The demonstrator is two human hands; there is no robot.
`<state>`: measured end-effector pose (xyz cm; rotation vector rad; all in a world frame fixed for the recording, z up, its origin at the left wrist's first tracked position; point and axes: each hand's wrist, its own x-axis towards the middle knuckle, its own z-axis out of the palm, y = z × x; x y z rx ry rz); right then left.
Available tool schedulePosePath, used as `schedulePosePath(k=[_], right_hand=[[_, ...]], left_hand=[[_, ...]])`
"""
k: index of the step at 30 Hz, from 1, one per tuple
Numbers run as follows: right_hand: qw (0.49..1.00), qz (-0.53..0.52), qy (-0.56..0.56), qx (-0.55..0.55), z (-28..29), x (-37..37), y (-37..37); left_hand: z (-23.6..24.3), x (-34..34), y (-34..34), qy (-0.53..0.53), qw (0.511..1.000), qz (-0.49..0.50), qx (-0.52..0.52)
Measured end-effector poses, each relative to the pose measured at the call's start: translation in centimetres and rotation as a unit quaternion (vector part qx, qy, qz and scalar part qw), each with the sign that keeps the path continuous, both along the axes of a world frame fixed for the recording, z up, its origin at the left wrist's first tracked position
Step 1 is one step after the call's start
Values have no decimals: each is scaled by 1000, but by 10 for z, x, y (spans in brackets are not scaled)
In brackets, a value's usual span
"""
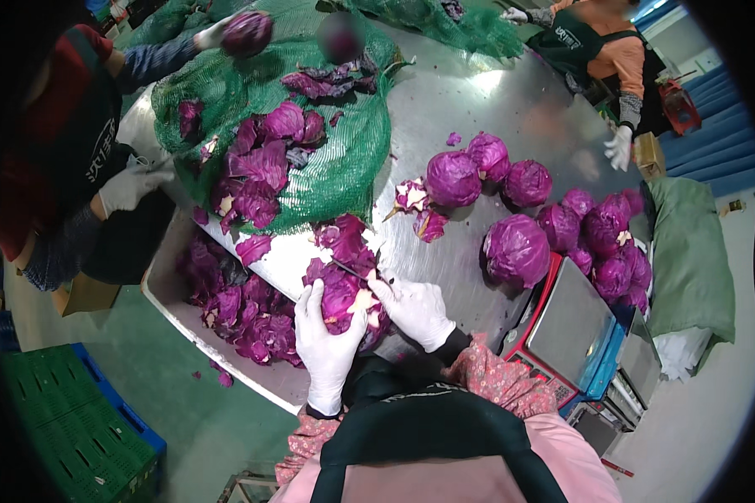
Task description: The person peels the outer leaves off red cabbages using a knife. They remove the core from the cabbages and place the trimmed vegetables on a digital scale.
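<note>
At the table's near edge I hold a red cabbage whose pale cut stem faces me. My left hand, in a white glove, is closed around its near left side. My right hand, gloved too, grips a knife; only its thin dark blade shows, lying across the cabbage's top, and the handle is hidden in the fingers. Loose purple leaves lie just beyond the cabbage. Trimmed stem pieces with leaf bits sit farther off.
Several whole red cabbages stand to the right on the metal table. A red-framed scale is near my right arm. Below left, a white bin holds leaves. Green netting covers the table's left. Co-workers stand at far left and far right.
</note>
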<state>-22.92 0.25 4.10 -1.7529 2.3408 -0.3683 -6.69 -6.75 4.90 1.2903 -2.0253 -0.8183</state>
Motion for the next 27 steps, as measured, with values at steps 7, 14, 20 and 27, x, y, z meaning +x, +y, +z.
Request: schedulePosePath(k=[7, 14, 20, 27], right_hand=[[971, -78, -193, 120, 14, -52, -27], [976, -176, -117, 57, -32, -35, -54], [953, -261, -137, 65, -54, -102, -51], [955, -41, -287, 59, 21, 8, 47]], left_hand=[[-9, 11, 5, 60, 996, -60, -17], [-36, 39, -2, 187, 976, -92, 57], [-40, 25, 43, 345, 905, 148, 198], [-20, 26, 58, 30, 991, 96, 86]])
